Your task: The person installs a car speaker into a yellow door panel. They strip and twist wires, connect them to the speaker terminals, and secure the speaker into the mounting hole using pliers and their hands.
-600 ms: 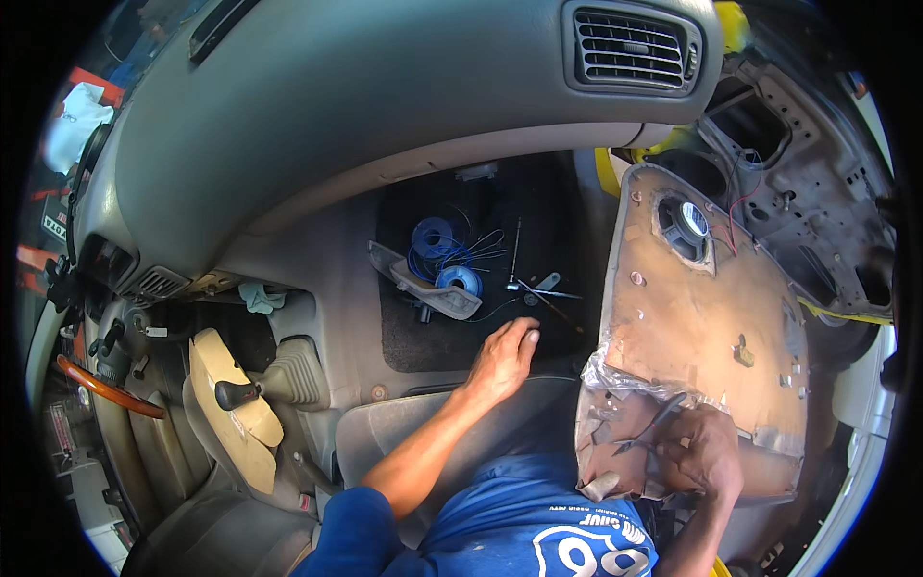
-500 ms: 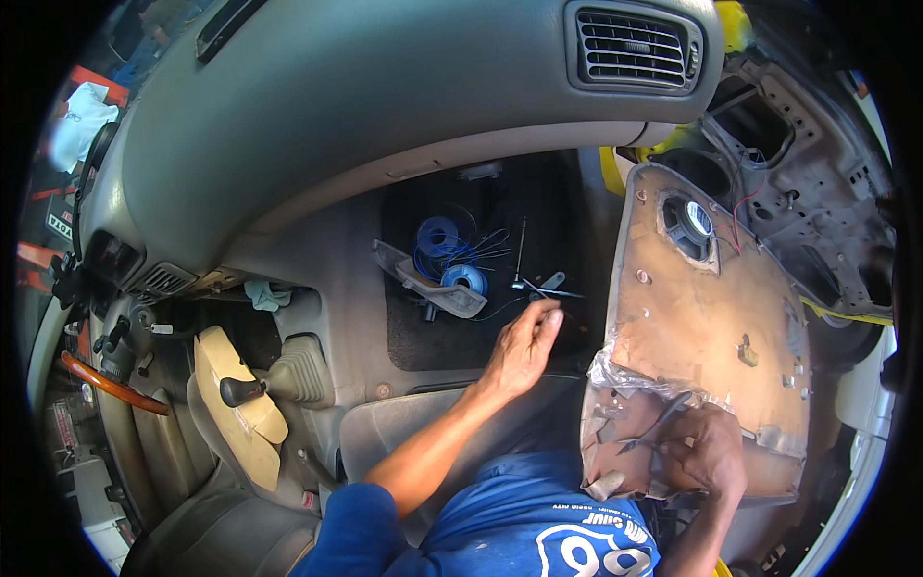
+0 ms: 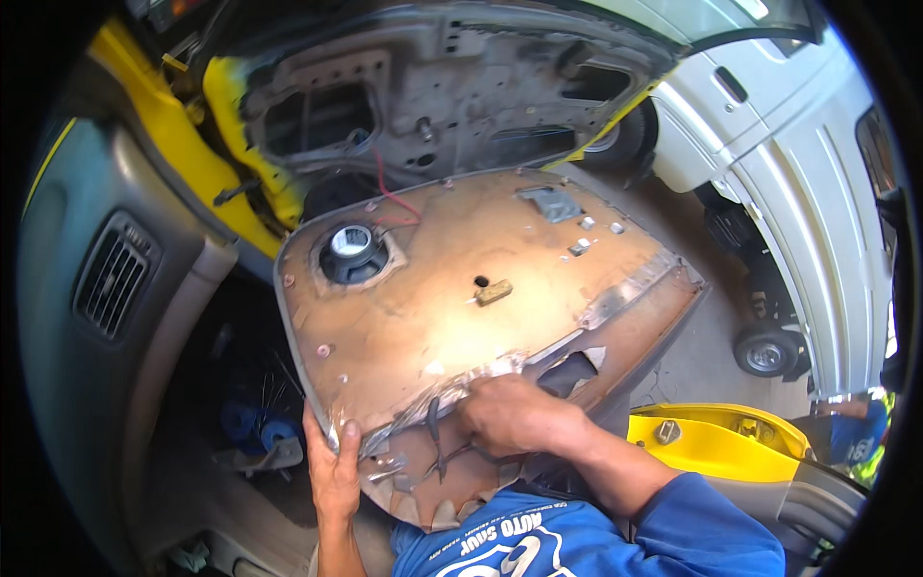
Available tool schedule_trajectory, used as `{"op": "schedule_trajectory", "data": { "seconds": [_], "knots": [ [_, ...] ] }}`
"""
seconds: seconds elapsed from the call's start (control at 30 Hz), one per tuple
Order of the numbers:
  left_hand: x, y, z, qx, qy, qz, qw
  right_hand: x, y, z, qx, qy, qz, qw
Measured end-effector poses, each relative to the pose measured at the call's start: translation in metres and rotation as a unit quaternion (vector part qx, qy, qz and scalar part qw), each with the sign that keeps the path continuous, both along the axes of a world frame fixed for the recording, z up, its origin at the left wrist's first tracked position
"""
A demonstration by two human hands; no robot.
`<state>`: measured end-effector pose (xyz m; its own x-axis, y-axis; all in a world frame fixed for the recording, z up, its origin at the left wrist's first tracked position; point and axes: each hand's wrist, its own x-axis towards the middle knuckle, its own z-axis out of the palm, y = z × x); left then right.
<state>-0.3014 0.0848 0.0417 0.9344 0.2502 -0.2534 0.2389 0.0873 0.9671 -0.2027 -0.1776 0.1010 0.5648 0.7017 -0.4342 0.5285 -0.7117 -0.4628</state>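
A car door panel (image 3: 433,317), its tan backing board facing up, lies across my lap. My left hand (image 3: 334,466) grips its near left corner, the thumb on top and the fingers along the outer edge. My right hand (image 3: 514,415) is closed at the panel's near edge, beside crinkled clear plastic film (image 3: 481,373); its fingertips are hidden, so what they hold does not show. Just left of it is a slender black forked thing (image 3: 436,438), perhaps a tool or wiring. A round speaker (image 3: 352,254) sits in the panel, and a red wire (image 3: 383,183) runs from it toward the door.
Beyond the panel stands the open yellow door (image 3: 423,106) with its bare metal inside. The dashboard air vent (image 3: 113,279) is at left. Blue wire spools (image 3: 260,428) lie in the dim footwell. A white van (image 3: 760,144) is parked outside; a person (image 3: 856,433) shows at far right.
The view has swung right toward the door. My left hand has gone from above the footwell to the panel's corner and closed on it. My right hand stays at the panel's near edge.
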Motion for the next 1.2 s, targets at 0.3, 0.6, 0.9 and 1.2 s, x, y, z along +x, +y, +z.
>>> {"op": "schedule_trajectory", "data": {
  "seconds": [0.3, 0.6, 0.9, 1.2],
  "knots": [
    [0.065, -0.001, 0.065, 0.424, -0.126, -0.11, 0.89, 0.004, 0.004, -0.006, 0.059, -0.052, 0.029, 0.996],
    [0.076, -0.038, 0.061, 0.395, -0.215, -0.456, 0.768, 0.004, 0.017, -0.039, 0.018, -0.117, 0.041, 0.992],
    [0.075, -0.033, 0.039, 0.472, -0.291, -0.501, 0.665, -0.002, -0.037, 0.019, 0.142, -0.023, -0.06, 0.988],
    [0.076, -0.03, 0.043, 0.482, -0.272, -0.512, 0.657, -0.228, -0.172, 0.128, 0.339, -0.114, -0.639, 0.681]
  ]
}}
